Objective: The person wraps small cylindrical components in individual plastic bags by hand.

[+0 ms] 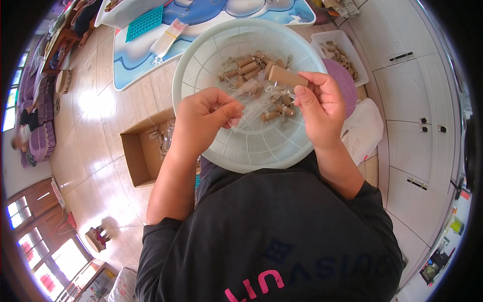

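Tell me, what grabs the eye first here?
The big round pale-green plastic basket at the centre, holding small brown cylindrical tubes and clear wrappers. Above it, the right hand pinches one brown cylinder, while the left hand pinches a clear plastic bag. An open cardboard box sits on the floor at left.

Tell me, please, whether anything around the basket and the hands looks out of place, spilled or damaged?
Nothing stands out. The small brown tubes lie loose inside the pale basket, none over its rim. The right hand holds one tube; the left hand pinches a clear wrapper. The cardboard box on the floor is open.
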The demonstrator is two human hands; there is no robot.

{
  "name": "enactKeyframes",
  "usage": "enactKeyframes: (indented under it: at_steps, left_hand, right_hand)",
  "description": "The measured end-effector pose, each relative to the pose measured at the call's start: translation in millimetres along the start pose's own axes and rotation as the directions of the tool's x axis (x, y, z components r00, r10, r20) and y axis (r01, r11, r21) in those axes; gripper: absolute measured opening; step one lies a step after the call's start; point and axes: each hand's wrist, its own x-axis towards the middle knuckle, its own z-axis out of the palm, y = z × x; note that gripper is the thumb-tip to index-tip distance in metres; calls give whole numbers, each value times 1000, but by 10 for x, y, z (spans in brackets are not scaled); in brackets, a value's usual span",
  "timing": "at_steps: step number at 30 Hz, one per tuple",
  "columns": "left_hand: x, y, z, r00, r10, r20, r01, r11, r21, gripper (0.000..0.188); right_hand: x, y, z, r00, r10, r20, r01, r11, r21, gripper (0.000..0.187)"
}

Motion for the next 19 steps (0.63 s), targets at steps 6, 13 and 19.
enactKeyframes:
  at_steps: [6, 13, 19]
  left_hand:
    - [-27, -35, -8, 997, 63, 38, -64, 998, 28, 6]
    - [-44, -38, 7, 987, 162, -15, -151, 946, 288, 11]
    - [8, -135, 69, 986, -20, 168, 6, 996, 85, 28]
  right_hand:
    - [3, 50, -4, 992, 125, -16, -124, 991, 53, 21]
    - [37, 10, -65, 951, 272, 146, -270, 962, -33, 19]
    - [81, 22, -125, 838, 400, 370, -407, 911, -63, 20]
